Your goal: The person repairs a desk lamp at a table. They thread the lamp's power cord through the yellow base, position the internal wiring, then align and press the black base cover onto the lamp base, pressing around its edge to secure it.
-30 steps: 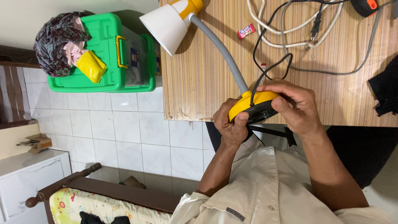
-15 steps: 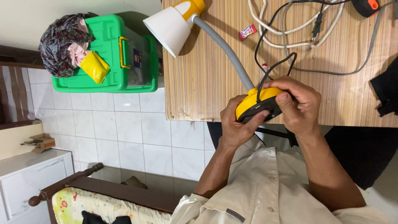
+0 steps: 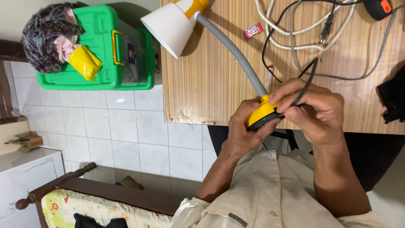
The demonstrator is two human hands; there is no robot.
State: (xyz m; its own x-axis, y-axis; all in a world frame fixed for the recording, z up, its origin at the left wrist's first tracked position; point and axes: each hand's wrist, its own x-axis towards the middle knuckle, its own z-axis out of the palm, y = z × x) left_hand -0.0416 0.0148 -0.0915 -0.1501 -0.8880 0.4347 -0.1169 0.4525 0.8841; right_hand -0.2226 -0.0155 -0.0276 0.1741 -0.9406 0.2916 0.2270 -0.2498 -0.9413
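Observation:
A desk lamp lies on the wooden table (image 3: 202, 84): white shade (image 3: 166, 26), grey bendy neck (image 3: 236, 50), yellow base with a black underside (image 3: 262, 113). My left hand (image 3: 238, 135) grips the base from below at the table's near edge. My right hand (image 3: 322, 112) rests on the other side of the base, and its fingers pinch the lamp's black cord (image 3: 310, 74) where it meets the base. The cord loops away across the table.
White and grey cables (image 3: 291, 40) and a small pink wrapper (image 3: 253, 30) lie on the table. A black item (image 3: 392, 99) is at its right edge and an orange-black tool (image 3: 379, 7) at the top right. A green lidded box (image 3: 122, 50) carries a cloth bundle (image 3: 48, 36).
The lamp base has tilted up a little in my hands. My right hand's fingers have shifted from covering the base to pinching the black cord beside it.

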